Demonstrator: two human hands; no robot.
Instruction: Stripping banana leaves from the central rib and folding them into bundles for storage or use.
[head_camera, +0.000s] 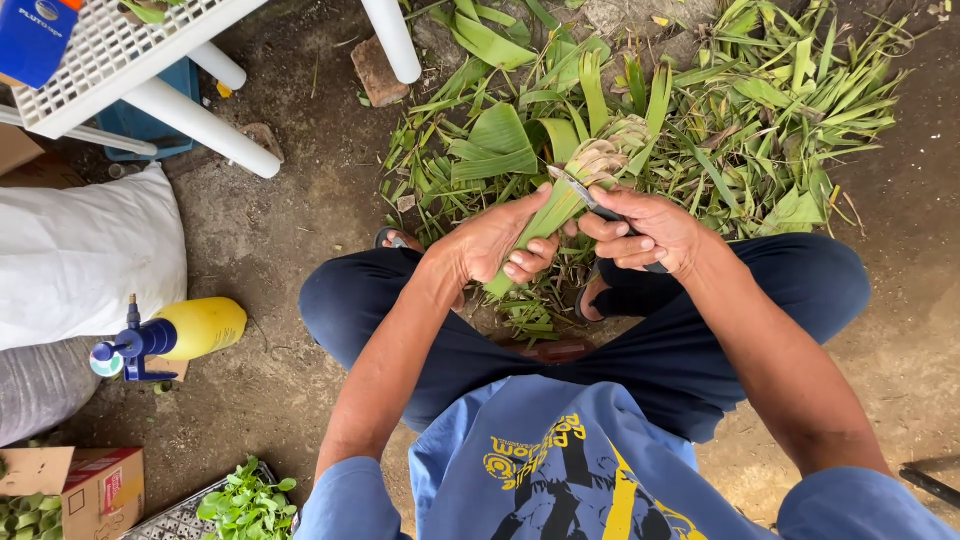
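My left hand grips the green leafy stem of a plant cutting between my knees. The cutting's pale, layered cut base points away from me. My right hand holds a small knife, its blade laid against the stem just below the cut base. Both hands touch the cutting. I am seated low, in dark trousers and a blue shirt.
A heap of cut green leaves covers the dirt ahead. A yellow spray bottle lies at left beside white sacks. White plastic table legs stand upper left. A tray of seedlings and a cardboard box sit lower left.
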